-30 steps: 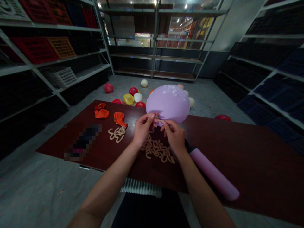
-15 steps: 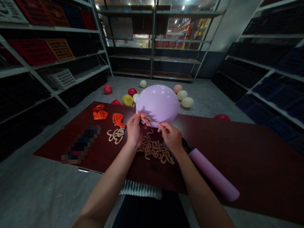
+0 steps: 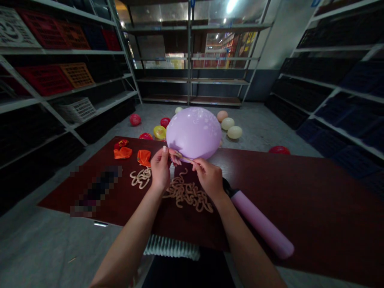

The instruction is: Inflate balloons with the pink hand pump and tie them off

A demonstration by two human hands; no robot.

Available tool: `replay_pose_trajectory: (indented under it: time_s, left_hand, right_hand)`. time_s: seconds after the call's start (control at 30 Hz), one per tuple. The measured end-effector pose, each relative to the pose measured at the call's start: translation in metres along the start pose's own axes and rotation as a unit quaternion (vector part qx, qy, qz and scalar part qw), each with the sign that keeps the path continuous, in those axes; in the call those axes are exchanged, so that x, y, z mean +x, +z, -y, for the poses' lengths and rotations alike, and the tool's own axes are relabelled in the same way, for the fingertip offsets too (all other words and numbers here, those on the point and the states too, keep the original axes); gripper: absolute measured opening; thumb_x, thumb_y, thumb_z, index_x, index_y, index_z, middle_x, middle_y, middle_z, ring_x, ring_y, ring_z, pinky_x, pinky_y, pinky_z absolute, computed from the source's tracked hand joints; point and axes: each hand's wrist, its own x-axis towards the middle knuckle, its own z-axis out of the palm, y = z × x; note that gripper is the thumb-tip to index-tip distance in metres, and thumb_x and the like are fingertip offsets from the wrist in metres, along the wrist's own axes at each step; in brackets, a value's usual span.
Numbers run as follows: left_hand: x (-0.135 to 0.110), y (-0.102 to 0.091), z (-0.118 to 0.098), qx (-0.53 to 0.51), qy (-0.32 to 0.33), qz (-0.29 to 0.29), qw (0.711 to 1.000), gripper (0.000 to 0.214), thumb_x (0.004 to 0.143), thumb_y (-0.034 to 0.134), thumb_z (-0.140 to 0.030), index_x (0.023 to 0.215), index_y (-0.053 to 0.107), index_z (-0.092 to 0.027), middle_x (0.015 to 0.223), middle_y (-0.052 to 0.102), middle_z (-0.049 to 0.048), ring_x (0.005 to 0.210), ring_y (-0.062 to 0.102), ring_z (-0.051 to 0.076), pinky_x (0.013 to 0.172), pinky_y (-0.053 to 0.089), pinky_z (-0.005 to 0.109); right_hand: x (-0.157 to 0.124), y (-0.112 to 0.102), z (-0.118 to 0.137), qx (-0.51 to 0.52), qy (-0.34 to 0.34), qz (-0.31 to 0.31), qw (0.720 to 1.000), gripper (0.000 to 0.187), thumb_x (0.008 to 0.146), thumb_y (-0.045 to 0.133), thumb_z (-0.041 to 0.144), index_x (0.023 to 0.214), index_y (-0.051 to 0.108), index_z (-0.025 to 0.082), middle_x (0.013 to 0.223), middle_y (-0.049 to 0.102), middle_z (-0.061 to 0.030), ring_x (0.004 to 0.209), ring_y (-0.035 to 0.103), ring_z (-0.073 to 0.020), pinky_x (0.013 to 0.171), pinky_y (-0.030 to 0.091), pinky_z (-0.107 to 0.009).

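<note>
An inflated lilac balloon (image 3: 193, 132) hovers just above the dark red table (image 3: 300, 188). My left hand (image 3: 160, 168) pinches its neck from the left. My right hand (image 3: 208, 176) pinches a tan rubber band (image 3: 184, 158) stretched from the neck toward the right. Both hands are closed. Below them lies a heap of tan rubber bands (image 3: 187, 194), with a smaller heap (image 3: 140, 177) to the left.
A lilac hand pump (image 3: 259, 224) lies on the table at my right wrist. Flat orange balloons (image 3: 144, 157) and a blurred dark object (image 3: 96, 190) lie at the left. Several inflated balloons (image 3: 231, 128) dot the floor beyond. Shelving racks (image 3: 60, 80) line both sides.
The balloon and both hands have drifted left. The rubber band, first bunched at the neck, is now pulled out taut between my hands.
</note>
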Motion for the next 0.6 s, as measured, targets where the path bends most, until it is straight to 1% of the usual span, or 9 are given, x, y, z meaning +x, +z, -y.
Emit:
replay_pose_trajectory:
  time_s: [0.07, 0.13, 0.27, 0.33, 0.4, 0.43, 0.5, 0.53, 0.6]
  left_hand:
    - [-0.004, 0.002, -0.001, 0.106, 0.061, 0.033, 0.992, 0.033, 0.101, 0.051, -0.036, 0.079, 0.069, -0.018, 0.066, 0.062, 0.0008, 0.062, 0.06, 0.012, 0.063, 0.051, 0.025]
    - [-0.008, 0.007, -0.005, 0.209, 0.139, 0.08, 0.965, 0.028, 0.101, 0.052, -0.028, 0.083, 0.07, -0.018, 0.076, 0.068, 0.0024, 0.072, 0.064, 0.014, 0.071, 0.053, 0.028]
    - [-0.002, 0.023, -0.013, 0.306, 0.327, 0.182, 0.875, 0.016, 0.098, 0.054, -0.017, 0.096, 0.07, -0.019, 0.091, 0.072, 0.0044, 0.095, 0.068, 0.018, 0.091, 0.054, 0.037]
    - [0.012, 0.034, -0.012, 0.339, 0.377, 0.21, 0.836, 0.015, 0.096, 0.057, -0.017, 0.101, 0.07, -0.02, 0.096, 0.072, 0.0056, 0.101, 0.067, 0.021, 0.095, 0.053, 0.039]
    - [0.032, 0.048, -0.009, 0.391, 0.364, 0.229, 0.814, 0.016, 0.095, 0.058, -0.022, 0.105, 0.071, -0.022, 0.102, 0.07, 0.0078, 0.107, 0.066, 0.023, 0.097, 0.053, 0.04]
    - [0.042, 0.056, -0.007, 0.421, 0.333, 0.238, 0.809, 0.019, 0.096, 0.058, -0.024, 0.109, 0.071, -0.023, 0.108, 0.069, 0.0095, 0.114, 0.064, 0.025, 0.099, 0.052, 0.042]
    - [0.062, 0.073, -0.005, 0.468, 0.242, 0.243, 0.815, 0.04, 0.094, 0.06, -0.027, 0.133, 0.06, -0.024, 0.137, 0.056, 0.0154, 0.13, 0.054, 0.031, 0.105, 0.047, 0.048]
    - [0.07, 0.081, -0.007, 0.474, 0.207, 0.261, 0.815, 0.05, 0.091, 0.064, -0.027, 0.14, 0.054, -0.024, 0.147, 0.048, 0.0169, 0.136, 0.048, 0.033, 0.107, 0.045, 0.051]
    - [0.077, 0.093, -0.013, 0.459, 0.182, 0.315, 0.811, 0.053, 0.094, 0.06, -0.027, 0.145, 0.049, -0.022, 0.151, 0.044, 0.0178, 0.142, 0.042, 0.032, 0.111, 0.041, 0.05]
  right_hand:
    - [0.0, 0.0, -0.002, 0.005, 0.015, -0.029, 0.999, 0.023, 0.098, 0.05, 0.033, 0.089, 0.07, 0.025, 0.071, 0.073, 0.0025, 0.063, 0.066, -0.0124, 0.064, 0.044, -0.022]
    - [0.001, -0.001, -0.002, 0.016, 0.031, -0.065, 0.997, 0.023, 0.098, 0.05, 0.034, 0.096, 0.07, 0.025, 0.078, 0.075, 0.0006, 0.069, 0.068, -0.0139, 0.068, 0.047, -0.024]
    - [0.003, -0.001, -0.001, 0.039, 0.066, -0.12, 0.99, 0.026, 0.096, 0.05, 0.034, 0.113, 0.066, 0.024, 0.104, 0.076, -0.0044, 0.078, 0.071, -0.0155, 0.076, 0.052, -0.027]
    - [0.004, -0.001, 0.0, 0.051, 0.084, -0.134, 0.986, 0.029, 0.095, 0.049, 0.034, 0.119, 0.063, 0.023, 0.111, 0.075, -0.0063, 0.08, 0.071, -0.0159, 0.076, 0.053, -0.028]
    - [0.004, -0.002, -0.001, 0.061, 0.095, -0.137, 0.984, 0.031, 0.095, 0.048, 0.033, 0.122, 0.06, 0.022, 0.113, 0.074, -0.0076, 0.082, 0.07, -0.0166, 0.078, 0.054, -0.03]
    - [0.004, -0.002, -0.002, 0.065, 0.097, -0.136, 0.984, 0.031, 0.095, 0.047, 0.032, 0.122, 0.059, 0.021, 0.113, 0.073, -0.0079, 0.084, 0.07, -0.0169, 0.079, 0.054, -0.031]
    - [0.005, -0.004, -0.004, 0.065, 0.097, -0.135, 0.984, 0.031, 0.095, 0.045, 0.03, 0.121, 0.059, 0.021, 0.111, 0.073, -0.008, 0.086, 0.07, -0.0179, 0.083, 0.054, -0.033]
    - [0.005, -0.005, -0.006, 0.061, 0.096, -0.135, 0.984, 0.03, 0.095, 0.045, 0.03, 0.119, 0.06, 0.021, 0.111, 0.073, -0.0081, 0.088, 0.07, -0.0186, 0.085, 0.053, -0.034]
    - [0.007, -0.009, -0.008, 0.051, 0.091, -0.133, 0.986, 0.028, 0.095, 0.043, 0.03, 0.115, 0.061, 0.021, 0.111, 0.073, -0.0085, 0.091, 0.069, -0.0199, 0.087, 0.052, -0.036]
